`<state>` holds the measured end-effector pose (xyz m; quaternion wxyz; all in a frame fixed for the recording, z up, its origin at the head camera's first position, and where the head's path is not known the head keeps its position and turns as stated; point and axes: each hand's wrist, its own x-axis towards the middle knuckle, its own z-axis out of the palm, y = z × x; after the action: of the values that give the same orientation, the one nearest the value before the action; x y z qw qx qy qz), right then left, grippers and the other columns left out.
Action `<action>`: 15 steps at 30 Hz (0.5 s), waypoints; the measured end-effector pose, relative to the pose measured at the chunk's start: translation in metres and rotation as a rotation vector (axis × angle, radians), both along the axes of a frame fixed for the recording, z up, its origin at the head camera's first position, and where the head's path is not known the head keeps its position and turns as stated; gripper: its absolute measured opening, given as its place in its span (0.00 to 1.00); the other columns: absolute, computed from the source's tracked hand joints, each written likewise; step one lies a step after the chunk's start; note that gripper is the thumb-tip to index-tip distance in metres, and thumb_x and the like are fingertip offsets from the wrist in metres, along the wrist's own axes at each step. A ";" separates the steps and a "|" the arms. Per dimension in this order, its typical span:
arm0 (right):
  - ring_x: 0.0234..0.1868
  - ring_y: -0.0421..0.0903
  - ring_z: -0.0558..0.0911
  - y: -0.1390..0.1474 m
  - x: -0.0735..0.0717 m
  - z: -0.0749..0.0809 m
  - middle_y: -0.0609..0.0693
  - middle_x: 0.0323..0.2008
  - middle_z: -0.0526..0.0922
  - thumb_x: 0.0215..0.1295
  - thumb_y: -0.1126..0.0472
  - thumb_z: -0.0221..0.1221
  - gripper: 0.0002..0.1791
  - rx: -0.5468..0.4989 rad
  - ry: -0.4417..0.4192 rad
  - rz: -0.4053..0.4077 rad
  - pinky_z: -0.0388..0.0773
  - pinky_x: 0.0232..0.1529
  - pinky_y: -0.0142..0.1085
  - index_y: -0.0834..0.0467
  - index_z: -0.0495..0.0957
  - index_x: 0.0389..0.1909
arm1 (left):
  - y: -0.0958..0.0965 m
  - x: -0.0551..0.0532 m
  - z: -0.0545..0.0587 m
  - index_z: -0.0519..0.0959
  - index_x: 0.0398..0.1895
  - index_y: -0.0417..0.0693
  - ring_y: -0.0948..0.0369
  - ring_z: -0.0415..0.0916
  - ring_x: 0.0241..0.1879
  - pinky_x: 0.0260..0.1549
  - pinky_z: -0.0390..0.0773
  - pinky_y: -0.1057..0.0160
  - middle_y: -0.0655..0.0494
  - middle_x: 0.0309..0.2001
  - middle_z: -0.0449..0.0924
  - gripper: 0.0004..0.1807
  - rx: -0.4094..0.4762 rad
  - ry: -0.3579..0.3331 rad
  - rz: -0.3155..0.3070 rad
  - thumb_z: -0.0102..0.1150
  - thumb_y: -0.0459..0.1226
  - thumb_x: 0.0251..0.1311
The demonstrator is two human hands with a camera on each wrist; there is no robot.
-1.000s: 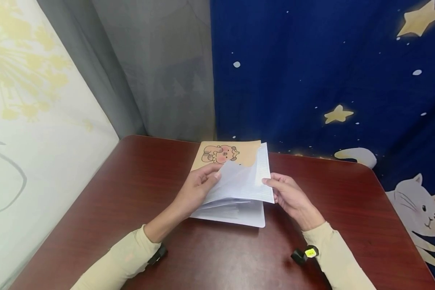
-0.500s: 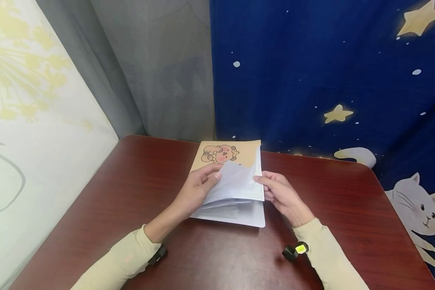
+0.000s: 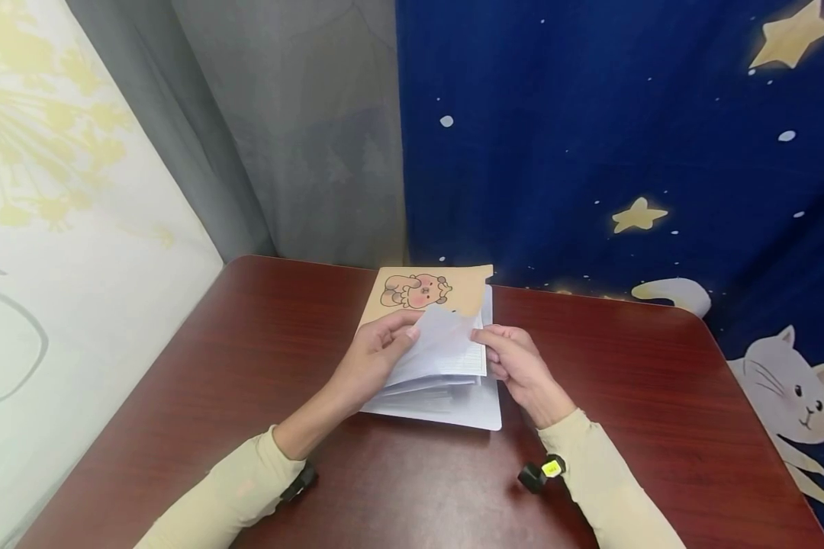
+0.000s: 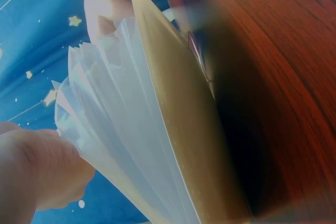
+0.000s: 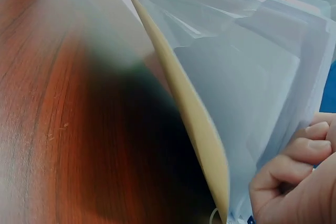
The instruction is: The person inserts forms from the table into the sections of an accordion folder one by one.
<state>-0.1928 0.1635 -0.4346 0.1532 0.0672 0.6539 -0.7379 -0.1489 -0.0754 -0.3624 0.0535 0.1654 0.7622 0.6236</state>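
A folder point(image 3: 472, 284) with a tan cover and a bear drawing stands partly fanned on the table. Its translucent pockets point(image 4: 123, 98) spread out inside the cover, as the left wrist view shows. My left hand point(image 3: 374, 354) pinches the edge of a raised pocket between thumb and fingers. At the folder's right side, my right hand point(image 3: 515, 362) pinches the edge of lined paper point(image 3: 477, 360), thumb on top. Most of the paper lies behind or within the translucent pocket; how deep, I cannot tell. In the right wrist view, the right fingers point(image 5: 299, 163) curl beside the pockets.
The folder is on a dark red-brown wooden table point(image 3: 659, 396). Behind it hang a grey curtain point(image 3: 323, 137) and a blue curtain point(image 3: 556, 152) with stars and a cat. A white patterned wall surface point(image 3: 75, 229) borders the left side.
My right hand has moved left with the lined paper, and less of the paper sticks out past the folder's right edge. My left hand has stayed in place.
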 end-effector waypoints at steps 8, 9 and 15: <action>0.09 0.38 0.56 -0.010 0.005 0.008 0.40 0.07 0.60 0.58 0.61 0.62 0.09 0.193 -0.015 -0.070 0.53 0.13 0.30 0.62 0.82 0.36 | 0.000 0.002 -0.001 0.77 0.57 0.47 0.47 0.79 0.46 0.45 0.78 0.58 0.48 0.52 0.83 0.16 0.018 -0.011 -0.006 0.49 0.35 0.70; 0.09 0.38 0.56 -0.010 0.005 0.008 0.40 0.07 0.60 0.58 0.61 0.62 0.10 0.208 -0.017 -0.079 0.53 0.14 0.30 0.62 0.82 0.37 | 0.000 0.002 -0.001 0.77 0.57 0.47 0.48 0.79 0.46 0.46 0.78 0.58 0.48 0.52 0.83 0.16 0.018 -0.012 -0.005 0.49 0.35 0.70; 0.10 0.38 0.59 -0.011 0.003 0.000 0.40 0.10 0.69 0.55 0.61 0.61 0.14 0.261 -0.013 -0.111 0.55 0.14 0.30 0.61 0.84 0.41 | 0.002 0.003 0.000 0.78 0.57 0.49 0.49 0.80 0.45 0.45 0.78 0.58 0.50 0.52 0.83 0.15 0.005 -0.021 -0.005 0.49 0.35 0.70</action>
<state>-0.1897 0.1522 -0.4344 0.1063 0.1273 0.7386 -0.6534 -0.1463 -0.0737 -0.3628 0.0625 0.1609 0.7597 0.6269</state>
